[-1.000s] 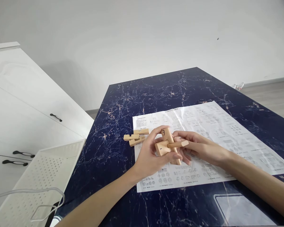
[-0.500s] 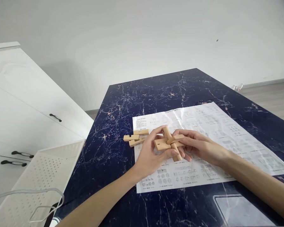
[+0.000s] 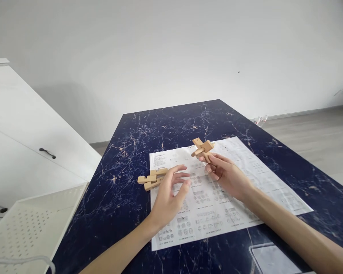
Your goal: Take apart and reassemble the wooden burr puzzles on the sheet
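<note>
Pinched in the fingers of my right hand (image 3: pixel 227 173) is a wooden burr puzzle (image 3: pixel 202 147), a cross of interlocked light wood pieces. It is held up above the far part of the printed sheet. My left hand (image 3: pixel 171 192) holds nothing; its fingers are apart and curved, with the thumb toward the right. Several notched wooden puzzle pieces (image 3: pixel 151 179) lie just left of that hand, on the left edge of the sheet and partly on the table. Part of them is hidden behind my left fingers.
The large white sheet (image 3: pixel 217 217) carries rows of small printed diagrams. It lies on a dark blue marbled table (image 3: pixel 125 152). Near the front edge is a pale, rounded-corner flat object (image 3: pixel 274 258). A white cabinet (image 3: pixel 25 125) and a perforated white panel (image 3: pixel 25 224) stand at left.
My left hand has let go of the burr puzzle and moved left, its fingers now apart. My right hand has lifted and turned the puzzle. The view has shifted.
</note>
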The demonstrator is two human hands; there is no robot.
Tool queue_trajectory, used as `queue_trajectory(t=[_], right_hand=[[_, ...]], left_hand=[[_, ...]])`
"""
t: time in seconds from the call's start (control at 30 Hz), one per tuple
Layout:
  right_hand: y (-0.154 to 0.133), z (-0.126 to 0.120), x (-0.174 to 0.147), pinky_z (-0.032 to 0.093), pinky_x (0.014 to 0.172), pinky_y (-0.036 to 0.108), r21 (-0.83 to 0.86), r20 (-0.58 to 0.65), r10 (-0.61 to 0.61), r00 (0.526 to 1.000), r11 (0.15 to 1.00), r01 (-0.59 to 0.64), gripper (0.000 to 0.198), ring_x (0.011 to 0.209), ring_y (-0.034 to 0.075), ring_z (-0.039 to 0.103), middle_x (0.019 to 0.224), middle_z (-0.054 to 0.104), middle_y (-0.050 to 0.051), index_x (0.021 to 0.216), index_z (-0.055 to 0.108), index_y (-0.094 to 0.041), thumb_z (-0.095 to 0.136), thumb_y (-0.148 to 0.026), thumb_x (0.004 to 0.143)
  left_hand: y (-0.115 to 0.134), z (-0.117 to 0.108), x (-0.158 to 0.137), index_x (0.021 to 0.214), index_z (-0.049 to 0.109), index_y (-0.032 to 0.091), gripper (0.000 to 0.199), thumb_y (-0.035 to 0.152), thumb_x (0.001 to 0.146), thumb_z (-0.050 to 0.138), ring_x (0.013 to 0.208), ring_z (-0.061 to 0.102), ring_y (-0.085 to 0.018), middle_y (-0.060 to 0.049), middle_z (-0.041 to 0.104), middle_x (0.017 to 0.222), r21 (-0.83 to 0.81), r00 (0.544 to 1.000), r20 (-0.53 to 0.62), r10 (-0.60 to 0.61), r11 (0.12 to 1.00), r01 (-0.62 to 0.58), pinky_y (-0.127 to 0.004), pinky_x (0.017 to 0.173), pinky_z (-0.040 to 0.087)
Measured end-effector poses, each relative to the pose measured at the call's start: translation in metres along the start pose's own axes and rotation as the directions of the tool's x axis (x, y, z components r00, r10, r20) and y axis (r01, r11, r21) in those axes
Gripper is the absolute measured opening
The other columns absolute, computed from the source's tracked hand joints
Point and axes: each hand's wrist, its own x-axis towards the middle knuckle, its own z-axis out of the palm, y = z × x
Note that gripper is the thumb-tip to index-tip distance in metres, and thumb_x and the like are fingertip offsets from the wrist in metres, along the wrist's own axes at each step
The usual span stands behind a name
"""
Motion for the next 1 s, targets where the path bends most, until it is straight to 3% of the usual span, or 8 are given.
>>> queue_trajectory(t=[0.2,0.4,0.67,0.8,1.0], right_hand=[[0.000,-0.013,0.012,0.048,0.051,0.023,-0.013,-0.155,-0.119,0.981,0.993,0.119,0.039,0.072,0.012,0.063,0.124,0.076,0.009,0.103,0.076,-0.020,0.090,-0.050,0.083],[0.001,-0.033,0.027,0.047,0.046,0.026,-0.036,-0.401,-0.278,0.873,0.957,0.288,0.042,0.057,0.011,0.059,0.105,0.081,0.008,0.090,0.073,-0.020,0.092,-0.054,0.075],[-0.004,-0.051,0.037,0.049,0.042,0.024,-0.019,-0.509,-0.319,0.800,0.933,0.360,0.041,0.053,0.010,0.059,0.096,0.082,0.005,0.085,0.069,-0.021,0.094,-0.052,0.073],[-0.005,-0.053,0.039,0.053,0.044,0.023,0.013,-0.513,-0.296,0.806,0.936,0.352,0.036,0.055,0.011,0.061,0.096,0.082,0.006,0.085,0.070,-0.020,0.093,-0.046,0.076],[-0.004,-0.053,0.040,0.055,0.044,0.020,0.097,-0.473,-0.209,0.856,0.953,0.286,0.024,0.058,0.012,0.065,0.093,0.082,0.009,0.088,0.070,-0.019,0.086,-0.038,0.087]], left_hand=[[0.001,-0.003,0.000,0.129,0.060,0.024,0.029,0.040,0.105,0.060,0.117,0.070,-0.027,-0.011,0.070,0.126,0.089,0.999,0.019,-0.037,0.995,0.035,-0.044,0.100,0.055],[0.002,-0.005,0.001,0.119,0.064,0.025,0.025,0.044,0.105,0.057,0.113,0.068,-0.026,-0.009,0.069,0.124,0.180,0.996,0.057,-0.074,0.982,0.063,-0.044,0.097,0.055],[-0.001,-0.007,0.003,0.111,0.066,0.026,0.023,0.045,0.106,0.055,0.108,0.066,-0.025,-0.007,0.069,0.117,0.238,0.995,0.097,-0.021,0.971,-0.003,-0.041,0.093,0.056],[-0.001,-0.008,0.004,0.109,0.067,0.026,0.024,0.045,0.107,0.054,0.105,0.066,-0.025,-0.007,0.069,0.114,0.265,0.993,0.117,-0.005,0.964,-0.027,-0.041,0.092,0.056],[-0.001,-0.008,0.003,0.106,0.068,0.026,0.022,0.044,0.107,0.055,0.101,0.065,-0.024,-0.005,0.070,0.110,0.293,0.991,0.130,0.004,0.955,-0.043,-0.040,0.090,0.056]])
